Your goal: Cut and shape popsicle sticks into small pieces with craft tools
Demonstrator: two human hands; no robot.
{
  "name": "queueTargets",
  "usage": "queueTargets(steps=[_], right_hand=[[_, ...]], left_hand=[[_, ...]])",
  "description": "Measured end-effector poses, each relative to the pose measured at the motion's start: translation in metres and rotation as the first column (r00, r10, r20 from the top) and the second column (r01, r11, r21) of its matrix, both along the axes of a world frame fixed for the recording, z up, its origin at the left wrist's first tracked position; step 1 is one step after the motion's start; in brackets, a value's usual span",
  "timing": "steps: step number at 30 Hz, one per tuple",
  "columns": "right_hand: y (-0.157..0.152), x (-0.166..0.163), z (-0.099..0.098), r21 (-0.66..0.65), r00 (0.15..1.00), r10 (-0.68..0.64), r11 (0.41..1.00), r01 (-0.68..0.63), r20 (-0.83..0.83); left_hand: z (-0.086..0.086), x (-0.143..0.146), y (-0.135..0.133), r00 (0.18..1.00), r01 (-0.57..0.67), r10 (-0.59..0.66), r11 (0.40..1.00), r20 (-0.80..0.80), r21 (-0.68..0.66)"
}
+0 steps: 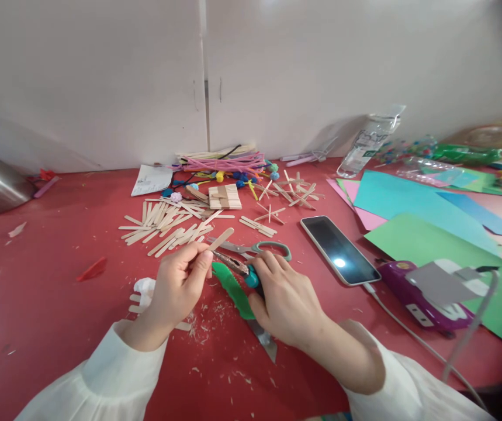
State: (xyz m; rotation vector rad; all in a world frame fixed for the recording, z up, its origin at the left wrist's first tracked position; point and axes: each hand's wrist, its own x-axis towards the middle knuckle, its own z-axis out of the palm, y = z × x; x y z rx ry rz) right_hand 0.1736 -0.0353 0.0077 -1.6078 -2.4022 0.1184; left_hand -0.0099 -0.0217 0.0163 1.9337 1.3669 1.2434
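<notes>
My left hand point(183, 279) pinches a wooden craft stick point(221, 238) between thumb and fingers, its rounded end pointing up and right. In my right hand point(283, 295) is a pair of long-nosed pliers point(232, 263) with dark metal jaws and teal-and-black handles. The jaw tips reach the stick beside my left fingertips; whether they grip it cannot be made out. Under my hands lies a knife point(234, 290) with a green handle, its blade pointing toward me. Just beyond my right hand rest grey-green scissors point(272, 250), partly hidden. Wood shavings point(202, 316) are scattered between my wrists.
Loose craft sticks point(163, 225) and a bundle of sticks point(225, 197) lie ahead. Crossed-stick shapes point(270, 214) are right of them, pipe cleaners point(220, 162) behind. A phone point(339, 251), purple glue gun point(421, 298), coloured paper point(435, 251) and plastic bottle point(367, 146) occupy the right.
</notes>
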Motion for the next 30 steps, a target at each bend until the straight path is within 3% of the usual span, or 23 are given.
queueTargets(steps=[8,17,30], right_hand=[[-0.003,-0.003,0.002,-0.015,0.998,-0.009,1.0,0.01,0.063],[-0.001,-0.003,-0.003,0.084,0.999,0.003,0.996,-0.007,0.044],[-0.001,-0.001,-0.009,0.148,1.0,0.025,0.989,-0.028,0.019]], left_hand=[[0.001,0.002,-0.001,1.0,0.0,0.0,1.0,-0.009,-0.027],[0.004,0.003,0.0,0.999,0.011,-0.009,0.998,0.036,-0.058],[0.009,-0.001,0.0,0.999,0.029,-0.032,0.997,-0.033,-0.072]])
